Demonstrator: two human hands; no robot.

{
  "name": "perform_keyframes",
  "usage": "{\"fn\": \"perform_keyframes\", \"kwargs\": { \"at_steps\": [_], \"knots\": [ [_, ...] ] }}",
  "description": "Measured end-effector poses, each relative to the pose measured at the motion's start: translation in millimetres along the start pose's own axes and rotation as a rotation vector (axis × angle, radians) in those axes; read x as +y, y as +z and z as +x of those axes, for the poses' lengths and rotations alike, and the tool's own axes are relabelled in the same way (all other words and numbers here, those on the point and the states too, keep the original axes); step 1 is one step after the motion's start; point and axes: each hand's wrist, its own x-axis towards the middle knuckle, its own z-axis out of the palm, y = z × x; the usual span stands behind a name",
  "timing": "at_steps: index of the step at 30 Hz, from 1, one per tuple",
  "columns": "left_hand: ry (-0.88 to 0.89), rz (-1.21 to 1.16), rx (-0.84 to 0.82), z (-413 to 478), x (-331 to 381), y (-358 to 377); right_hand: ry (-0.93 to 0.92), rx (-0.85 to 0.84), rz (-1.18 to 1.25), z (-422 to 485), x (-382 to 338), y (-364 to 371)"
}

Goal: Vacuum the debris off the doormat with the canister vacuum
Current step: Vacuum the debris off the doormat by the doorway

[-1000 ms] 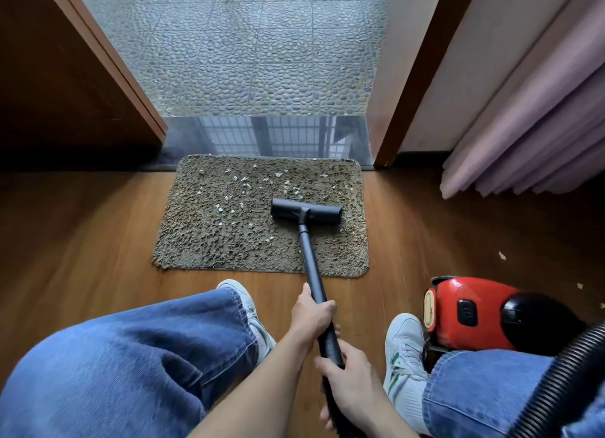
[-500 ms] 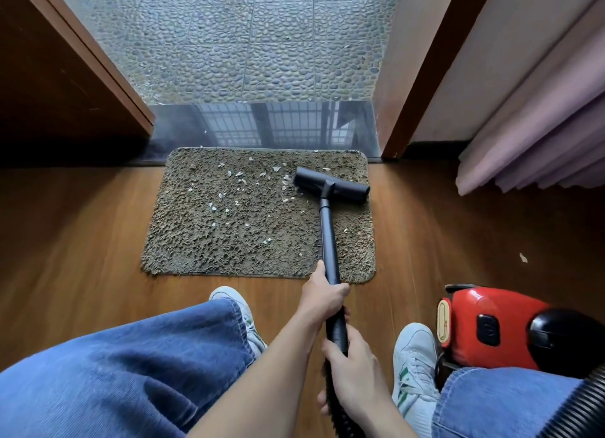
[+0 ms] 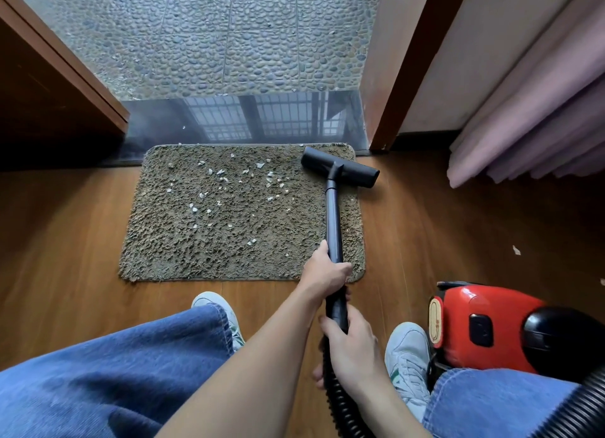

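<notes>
Wood floor at an open doorway. A brown doormat lies by the threshold, with white debris scattered over its far middle. Left hand grips the black wand, fingers curled round it. Right hand grips lower, at the hose joint. Nozzle sits on the mat's far right corner, overhanging the edge. Red canister vacuum on the floor, near right.

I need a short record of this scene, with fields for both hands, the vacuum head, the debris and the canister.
left hand: grips the tube, further forward
right hand: grips the tube near the hose
vacuum head: at the far right corner of the doormat
debris: pale bits, mostly on the doormat's far half
canister: red, on the floor at right
</notes>
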Motion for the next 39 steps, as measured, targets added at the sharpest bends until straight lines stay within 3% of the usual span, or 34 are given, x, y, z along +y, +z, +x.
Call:
{"fn": "perform_keyframes", "kwargs": {
  "at_steps": [11,20,26,39],
  "knots": [
    [-0.029,-0.045,0.002,-14.2,-0.1,3.2,0.004,-0.033,-0.039,-11.8,0.2,-9.8],
    [-0.076,-0.131,0.066,-73.6,-42.2,15.5,-0.001,-0.111,-0.136,-69.1,33.3,-14.2],
    [-0.079,-0.206,0.061,-97.9,-62.1,34.7,-0.006,-0.068,-0.238,-90.1,57.3,-23.6],
    [-0.064,-0.249,0.008,-45.4,-23.6,59.1,-0.018,0.0,-0.192,-47.9,34.1,-55.0]
  ]
}}
